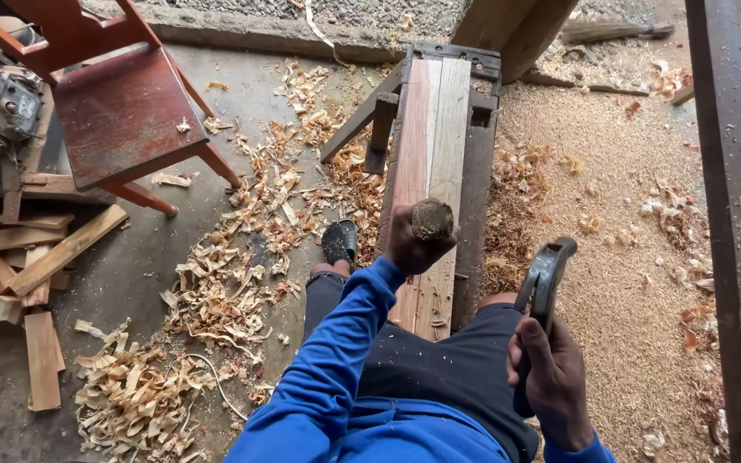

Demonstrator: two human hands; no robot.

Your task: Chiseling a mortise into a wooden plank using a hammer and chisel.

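Sitting astride a narrow wooden bench [436,129], I am gripping a chisel handle [431,219] in my left hand [413,244], fingers wrapped fully around it so that only its battered round butt is showing above my fist. The handle is standing upright over the pale plank [449,111] lying along the bench top; I cannot tell where its blade is meeting the wood. My right hand [551,377] is closing tightly around the shaft of a hammer [544,279], whose dark metal head is hanging raised to the right of the chisel handle, apart from it. Wood shavings [216,283] are lying thick on the floor to my left, sawdust [611,257] to my right, and a red chair [122,111] is standing beyond the shavings.
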